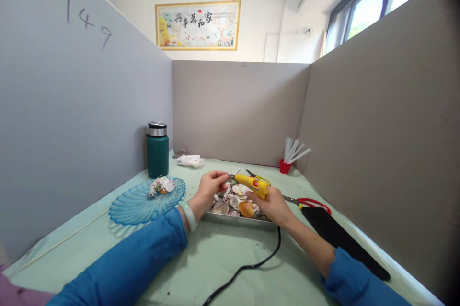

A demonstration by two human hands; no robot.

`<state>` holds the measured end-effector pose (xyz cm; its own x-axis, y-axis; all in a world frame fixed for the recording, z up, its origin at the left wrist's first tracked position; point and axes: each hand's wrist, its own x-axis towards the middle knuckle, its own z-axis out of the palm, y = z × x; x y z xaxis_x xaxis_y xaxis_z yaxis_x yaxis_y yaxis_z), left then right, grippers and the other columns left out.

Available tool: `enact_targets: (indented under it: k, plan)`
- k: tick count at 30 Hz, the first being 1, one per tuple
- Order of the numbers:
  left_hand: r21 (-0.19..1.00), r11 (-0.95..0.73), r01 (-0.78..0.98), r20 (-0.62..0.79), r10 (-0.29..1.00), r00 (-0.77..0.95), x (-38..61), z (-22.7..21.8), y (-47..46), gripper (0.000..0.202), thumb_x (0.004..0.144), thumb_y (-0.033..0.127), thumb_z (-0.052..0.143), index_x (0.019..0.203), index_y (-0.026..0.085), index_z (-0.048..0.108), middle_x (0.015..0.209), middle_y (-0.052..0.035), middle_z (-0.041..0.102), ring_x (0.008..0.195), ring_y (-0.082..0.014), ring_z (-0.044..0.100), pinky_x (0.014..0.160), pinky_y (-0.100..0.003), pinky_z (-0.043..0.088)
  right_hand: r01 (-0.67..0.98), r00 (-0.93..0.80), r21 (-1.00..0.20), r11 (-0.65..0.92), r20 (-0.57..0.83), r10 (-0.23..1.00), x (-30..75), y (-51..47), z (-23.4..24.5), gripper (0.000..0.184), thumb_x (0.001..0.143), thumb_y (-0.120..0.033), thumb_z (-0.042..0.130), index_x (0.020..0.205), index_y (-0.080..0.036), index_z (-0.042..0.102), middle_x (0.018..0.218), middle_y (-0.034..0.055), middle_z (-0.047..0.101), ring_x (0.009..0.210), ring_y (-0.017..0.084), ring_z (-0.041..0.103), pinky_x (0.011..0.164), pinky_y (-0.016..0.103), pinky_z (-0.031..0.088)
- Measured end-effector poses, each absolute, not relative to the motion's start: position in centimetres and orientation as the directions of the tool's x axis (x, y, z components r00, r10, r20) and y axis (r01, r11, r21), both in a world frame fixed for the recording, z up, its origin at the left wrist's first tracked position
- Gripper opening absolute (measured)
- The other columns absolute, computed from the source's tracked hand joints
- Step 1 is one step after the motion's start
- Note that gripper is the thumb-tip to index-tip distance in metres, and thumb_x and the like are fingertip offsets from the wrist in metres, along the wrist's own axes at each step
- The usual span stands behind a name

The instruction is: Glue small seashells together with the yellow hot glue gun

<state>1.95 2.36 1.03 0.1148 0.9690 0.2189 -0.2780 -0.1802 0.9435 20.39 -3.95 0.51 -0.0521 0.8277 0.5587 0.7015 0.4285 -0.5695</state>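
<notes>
My right hand (273, 206) is wrapped round the handle of a yellow hot glue gun (249, 182), its nozzle pointing left. Close to that nozzle, the fingers of my left hand (212, 186) are pinched together; whatever they hold is too small to make out. Both hands are above a metal tray (237, 221) heaped with seashells, among them an orange shell (246, 209) near the front. From the gun a black cord (247, 266) runs down toward the table's front. A blue fluted glass plate (134, 205) with a small cluster of shells (161, 185) lies left of my left hand.
Behind the plate stands a green bottle (157, 155). White plastic packaging (190, 161) lies at the back. A red cup (285, 167) holds several glue sticks. Red-handled scissors (314, 203) and a long black object (343, 241) are at right. Yellow-handled scissors (264, 179) lie behind the gun. Partitions enclose three sides.
</notes>
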Motion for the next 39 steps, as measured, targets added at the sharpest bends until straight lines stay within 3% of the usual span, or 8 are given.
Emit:
enact_targets:
  k: [39]
  plan:
    - [0.95,-0.183,-0.255,0.219,0.968,0.12,1.98,0.87,2.48,0.027,0.057,0.025,0.071,0.076,0.009,0.059,0.055,-0.0008,0.057,0.043,-0.0076,0.05,0.045,-0.02,0.038,0.71,-0.093,-0.544,0.447,0.557,0.825,20.42,-3.99,0.53,0.04,0.075,-0.048,0.049,0.087,-0.014,0.066,0.064,0.0009,0.062,0.061,0.015,0.056,0.055,0.022,0.042]
